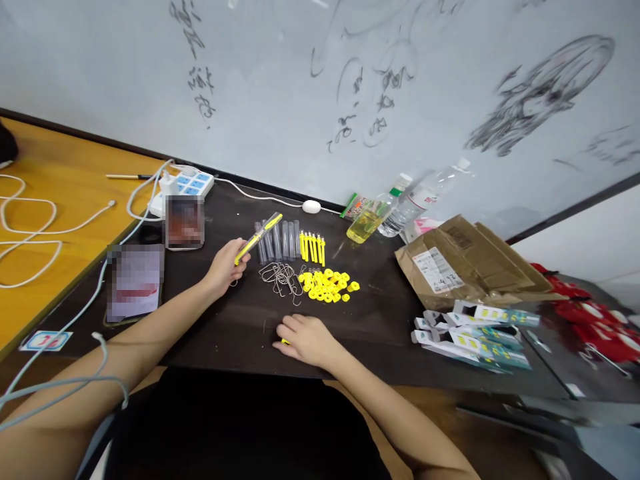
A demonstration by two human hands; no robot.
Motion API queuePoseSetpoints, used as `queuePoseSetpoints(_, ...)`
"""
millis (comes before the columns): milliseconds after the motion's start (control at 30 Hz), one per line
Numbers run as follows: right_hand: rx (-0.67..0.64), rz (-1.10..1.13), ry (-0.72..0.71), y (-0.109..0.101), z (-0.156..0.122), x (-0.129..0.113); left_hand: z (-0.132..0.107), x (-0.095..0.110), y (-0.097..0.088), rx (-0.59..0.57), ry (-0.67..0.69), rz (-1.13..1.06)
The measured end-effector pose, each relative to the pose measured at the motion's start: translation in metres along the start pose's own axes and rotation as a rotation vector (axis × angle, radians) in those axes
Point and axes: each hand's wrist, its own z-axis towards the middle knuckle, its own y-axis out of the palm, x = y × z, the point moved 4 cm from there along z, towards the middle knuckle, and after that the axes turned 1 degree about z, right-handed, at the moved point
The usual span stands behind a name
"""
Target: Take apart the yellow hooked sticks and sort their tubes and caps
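My left hand (pixel 226 268) is closed around a clear tube with yellow parts (pixel 259 238), held tilted above the table. Just beyond it, several clear tubes (pixel 285 241) lie in a row beside yellow sticks with metal tips (pixel 313 248). A tangle of bent metal wire hooks (pixel 281 279) lies to the right of that hand, next to a heap of small yellow caps and rings (pixel 327 285). Near the table's front edge rests my right hand (pixel 306 340), its fingers curled over a small yellow piece (pixel 285 341), mostly hidden.
Two phones (pixel 135 283) (pixel 184 223) and a power strip (pixel 187 183) with white cables are on the left. Two bottles (pixel 373 223) (pixel 420 200) stand by the whiteboard (pixel 280 87). A cardboard parcel (pixel 450 260) and flattened boxes (pixel 475 337) lie at the right.
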Motion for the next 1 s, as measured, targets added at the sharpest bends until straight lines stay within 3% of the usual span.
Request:
queuePoseSetpoints(133,0.042,-0.045,0.060,-0.008,-0.006,0.010,-0.002,0.001,0.003,-0.088,0.064,0.073)
queuePoseSetpoints(233,0.151,-0.092,0.182,-0.041,-0.015,0.035,-0.002,-0.002,0.005,-0.140,0.052,0.157)
queuePoseSetpoints(333,0.388,-0.166,0.488,-0.084,-0.036,0.073,-0.002,-0.006,0.007,-0.151,0.024,0.252)
queuePoseSetpoints(433,0.469,-0.218,0.594,-0.106,-0.056,0.100,-0.002,-0.010,0.009,-0.161,0.022,0.338)
queuePoseSetpoints(600,0.415,-0.239,0.616,-0.098,-0.063,0.122,0.001,-0.016,0.005,-0.203,0.044,0.457)
queuePoseSetpoints(833,0.310,-0.114,0.592,-0.084,-0.056,0.123,0.003,-0.018,0.006,-0.320,0.100,0.532)
queuePoseSetpoints(933,0.407,-0.225,0.633,-0.094,-0.053,0.110,0.001,-0.018,0.008,-0.353,0.114,0.542)
queuePoseSetpoints(1000,0.489,-0.282,0.567,-0.101,-0.042,0.091,0.001,-0.018,0.009,-0.379,0.118,0.548)
